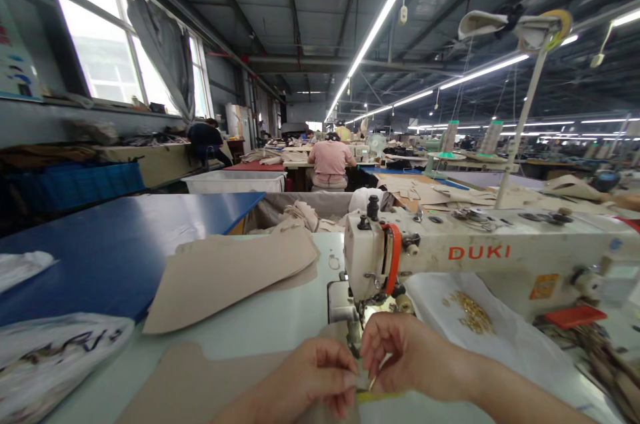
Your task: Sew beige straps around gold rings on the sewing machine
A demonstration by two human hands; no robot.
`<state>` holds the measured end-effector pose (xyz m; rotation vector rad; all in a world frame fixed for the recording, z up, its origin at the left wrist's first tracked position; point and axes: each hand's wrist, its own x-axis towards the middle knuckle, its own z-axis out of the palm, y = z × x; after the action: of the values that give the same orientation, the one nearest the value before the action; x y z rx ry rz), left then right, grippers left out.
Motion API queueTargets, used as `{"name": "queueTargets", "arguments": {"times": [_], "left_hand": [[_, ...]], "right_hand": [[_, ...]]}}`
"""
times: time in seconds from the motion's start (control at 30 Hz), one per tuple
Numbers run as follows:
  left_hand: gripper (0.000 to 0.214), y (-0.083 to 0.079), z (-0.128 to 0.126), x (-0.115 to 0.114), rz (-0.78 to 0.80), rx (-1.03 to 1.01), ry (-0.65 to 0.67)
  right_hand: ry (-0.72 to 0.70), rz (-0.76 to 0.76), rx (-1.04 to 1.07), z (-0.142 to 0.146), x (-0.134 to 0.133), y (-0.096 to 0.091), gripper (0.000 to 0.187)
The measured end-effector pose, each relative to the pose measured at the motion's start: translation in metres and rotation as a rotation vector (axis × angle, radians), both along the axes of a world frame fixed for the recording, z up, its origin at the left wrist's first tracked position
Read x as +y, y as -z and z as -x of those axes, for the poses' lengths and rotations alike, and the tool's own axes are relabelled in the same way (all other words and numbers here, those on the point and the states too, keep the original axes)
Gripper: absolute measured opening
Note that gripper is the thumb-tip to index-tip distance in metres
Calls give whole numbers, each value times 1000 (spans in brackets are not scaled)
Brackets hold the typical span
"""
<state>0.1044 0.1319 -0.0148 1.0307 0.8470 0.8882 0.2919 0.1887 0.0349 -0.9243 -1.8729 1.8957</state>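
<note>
The left hand (305, 374) and the right hand (415, 354) were held close together, both nearly closed, and a small pale piece (364, 379) was pinched between their fingertips, though its exact kind could not be made out. It was held just below the needle area of a DUKI sewing machine (480, 252). Beige cut panels (230, 274) were laid on a white sewing table (250, 327) to the left, and small brass-coloured parts (471, 312) were heaped on a white cloth (505, 337) beside the right hand. A co-worker in a pink shirt (330, 161) was seated farther off.
</note>
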Motion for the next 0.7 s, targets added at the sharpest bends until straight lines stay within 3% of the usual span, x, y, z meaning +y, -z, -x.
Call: {"name": "queueTargets", "arguments": {"times": [0.17,0.47,0.7], "left_hand": [[32,-11,0,-8,130,-109,-15],[30,-10,0,-7,116,-128,-10],[34,-13,1,-7,121,-126,-18]], "right_hand": [[109,107,27,-1,-11,-2,40],[231,346,163,-3,-22,25,51],[275,418,296,-6,-28,22,34]]}}
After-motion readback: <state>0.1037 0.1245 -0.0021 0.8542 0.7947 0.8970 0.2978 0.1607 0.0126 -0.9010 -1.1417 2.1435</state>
